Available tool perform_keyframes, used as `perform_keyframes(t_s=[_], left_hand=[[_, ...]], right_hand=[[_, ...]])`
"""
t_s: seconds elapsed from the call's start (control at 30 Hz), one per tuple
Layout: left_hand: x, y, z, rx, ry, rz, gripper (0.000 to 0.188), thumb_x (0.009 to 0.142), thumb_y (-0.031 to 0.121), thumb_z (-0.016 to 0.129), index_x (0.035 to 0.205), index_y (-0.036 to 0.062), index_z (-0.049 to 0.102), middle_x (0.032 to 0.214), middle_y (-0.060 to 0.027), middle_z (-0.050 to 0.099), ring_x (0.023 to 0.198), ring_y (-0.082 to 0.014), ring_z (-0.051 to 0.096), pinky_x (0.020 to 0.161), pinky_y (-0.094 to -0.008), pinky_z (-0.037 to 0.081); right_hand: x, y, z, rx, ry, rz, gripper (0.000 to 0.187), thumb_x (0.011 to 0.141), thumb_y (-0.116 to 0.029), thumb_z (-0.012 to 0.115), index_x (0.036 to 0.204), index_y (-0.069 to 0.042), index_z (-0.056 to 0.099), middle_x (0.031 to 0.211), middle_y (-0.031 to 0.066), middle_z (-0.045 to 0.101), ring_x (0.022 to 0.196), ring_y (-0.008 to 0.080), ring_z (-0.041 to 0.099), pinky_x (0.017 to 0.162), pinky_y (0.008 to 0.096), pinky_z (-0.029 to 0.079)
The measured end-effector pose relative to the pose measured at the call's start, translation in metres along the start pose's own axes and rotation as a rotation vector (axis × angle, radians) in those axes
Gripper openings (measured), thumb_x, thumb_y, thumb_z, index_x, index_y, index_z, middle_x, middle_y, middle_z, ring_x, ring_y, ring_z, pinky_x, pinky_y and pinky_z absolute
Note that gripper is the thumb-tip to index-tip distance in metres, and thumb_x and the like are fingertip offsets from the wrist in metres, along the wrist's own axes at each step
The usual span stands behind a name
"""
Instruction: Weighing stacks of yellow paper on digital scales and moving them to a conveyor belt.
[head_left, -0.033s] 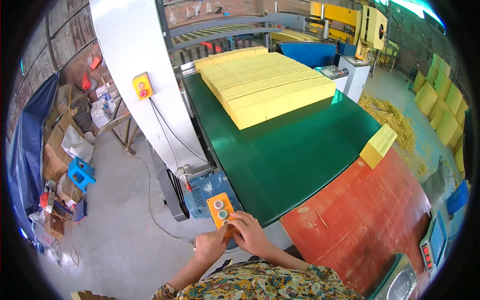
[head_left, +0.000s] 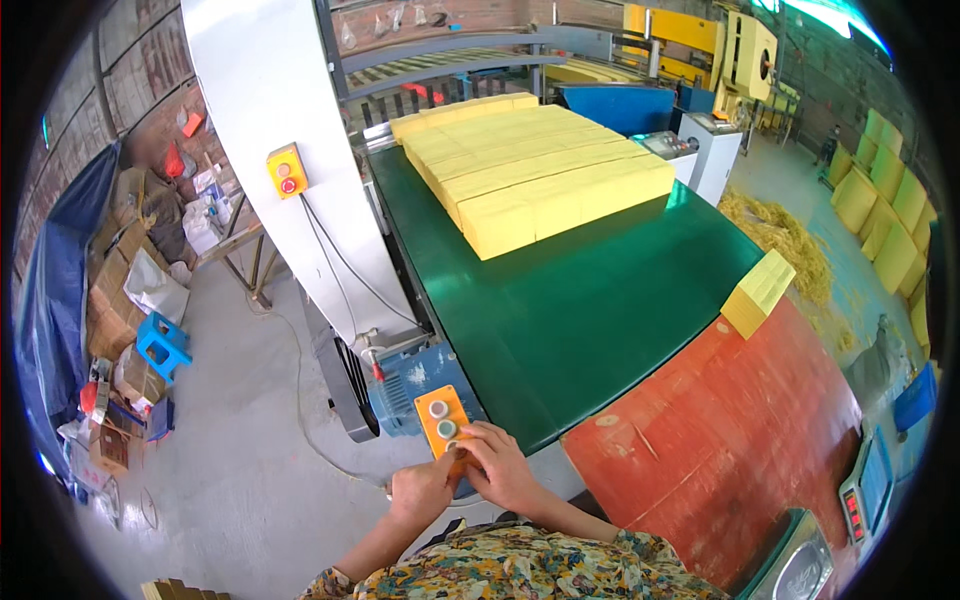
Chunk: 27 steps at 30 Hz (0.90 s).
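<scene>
A yellow-orange push-button box (head_left: 437,408) with a pale round button and a green one is mounted beside a blue motor (head_left: 415,375). My right hand (head_left: 497,468) has its fingers bent over the lower right edge of this box. My left hand (head_left: 421,490) is curled, one finger reaching to the box's lower end, where the two hands meet. Their fingertips partly cover that end. Beyond them runs a green conveyor belt (head_left: 540,320), carrying a wide block of yellow paper-like stacks (head_left: 560,165) at its far part.
A red worn tabletop (head_left: 690,430) adjoins the belt, with a small yellow stack (head_left: 758,293) at its far corner. A scale (head_left: 866,485) stands at right. The white machine column (head_left: 270,100) bears another button box (head_left: 287,172). A blue stool (head_left: 163,346) and a cable are on the left floor.
</scene>
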<state>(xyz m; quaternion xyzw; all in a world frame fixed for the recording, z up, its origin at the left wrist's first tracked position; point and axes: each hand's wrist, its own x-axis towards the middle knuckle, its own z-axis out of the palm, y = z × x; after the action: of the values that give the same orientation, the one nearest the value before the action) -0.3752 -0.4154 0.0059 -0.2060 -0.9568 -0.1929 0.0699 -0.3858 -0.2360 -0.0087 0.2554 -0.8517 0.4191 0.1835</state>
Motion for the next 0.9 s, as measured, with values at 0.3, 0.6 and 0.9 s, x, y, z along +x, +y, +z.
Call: perform_keyframes(t_s=[0.3, 0.6, 0.9], left_hand=[[0.006, -0.003, 0.003, 0.021, -0.012, 0.030, 0.037, 0.082, 0.024, 0.071, 0.118, 0.0139, 0.066, 0.063, -0.0088, 0.066, 0.056, -0.0272, 0.066, 0.051, -0.0407, 0.052], [0.005, -0.007, 0.008, -0.025, -0.034, 0.037, 0.043, 0.078, 0.018, 0.074, 0.120, 0.0110, 0.065, 0.062, -0.0108, 0.064, 0.056, -0.0296, 0.065, 0.054, -0.0418, 0.051], [-0.001, -0.028, 0.020, -0.049, -0.072, 0.050, 0.041, 0.086, 0.026, 0.068, 0.125, 0.0117, 0.062, 0.068, -0.0175, 0.066, 0.057, -0.0354, 0.064, 0.053, -0.0461, 0.049]], right_hand=[[0.006, 0.009, 0.005, -0.017, 0.011, -0.014, 0.036, 0.079, -0.005, 0.067, 0.113, -0.006, 0.057, 0.127, 0.0130, 0.057, 0.124, 0.0347, 0.052, 0.098, 0.0458, 0.041], [0.001, 0.012, 0.012, 0.007, 0.082, 0.033, 0.026, 0.084, -0.010, 0.066, 0.108, -0.007, 0.056, 0.126, 0.0120, 0.057, 0.126, 0.0324, 0.051, 0.097, 0.0445, 0.041], [-0.008, 0.012, 0.027, 0.024, 0.097, 0.072, 0.033, 0.083, -0.011, 0.068, 0.112, -0.008, 0.054, 0.129, 0.0115, 0.056, 0.127, 0.0332, 0.050, 0.098, 0.0450, 0.042]])
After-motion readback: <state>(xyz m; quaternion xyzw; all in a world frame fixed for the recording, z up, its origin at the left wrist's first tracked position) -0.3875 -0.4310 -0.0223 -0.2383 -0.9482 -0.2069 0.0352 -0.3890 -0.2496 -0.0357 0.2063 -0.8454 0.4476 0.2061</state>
